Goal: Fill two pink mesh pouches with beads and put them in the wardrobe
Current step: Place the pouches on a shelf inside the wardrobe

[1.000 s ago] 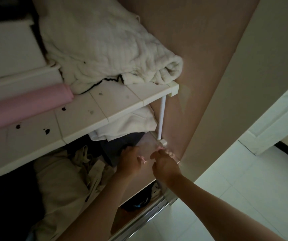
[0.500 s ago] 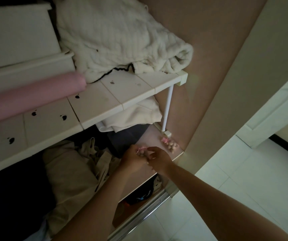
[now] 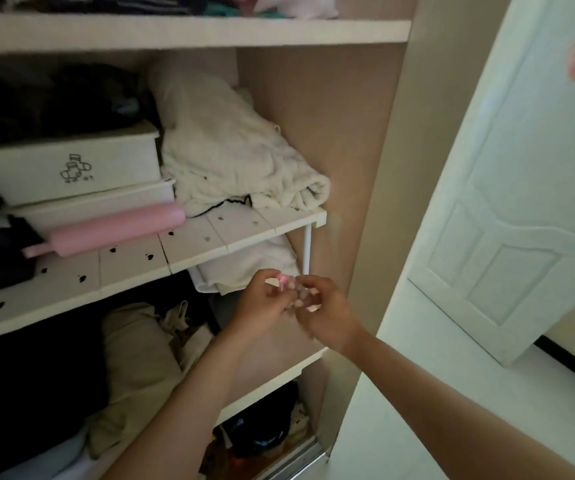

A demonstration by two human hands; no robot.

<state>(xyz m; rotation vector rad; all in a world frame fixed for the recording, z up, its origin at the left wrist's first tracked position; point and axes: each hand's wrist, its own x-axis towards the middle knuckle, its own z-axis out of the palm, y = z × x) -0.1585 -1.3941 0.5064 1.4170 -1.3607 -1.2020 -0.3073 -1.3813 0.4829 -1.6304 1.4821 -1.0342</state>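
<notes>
Both of my hands are inside the open wardrobe, just above its lower wooden shelf. Between them is a small pink mesh pouch with pale beads showing through it. My left hand pinches its pink top, and my right hand grips the beaded side. The pouch is off the shelf, in front of the thin white rack leg. A second pouch is not visible; the shelf corner by that leg is behind my hands.
A white slatted rack shelf above my hands carries a pink roller, stacked white bins and a cream blanket. Folded clothes fill the left side below. The wardrobe's side wall and a white door stand at the right.
My hands came together and lifted one pouch up off the shelf. The view tilted upward. The pouch seen lying by the rack leg half a second ago is now hidden behind my hands.
</notes>
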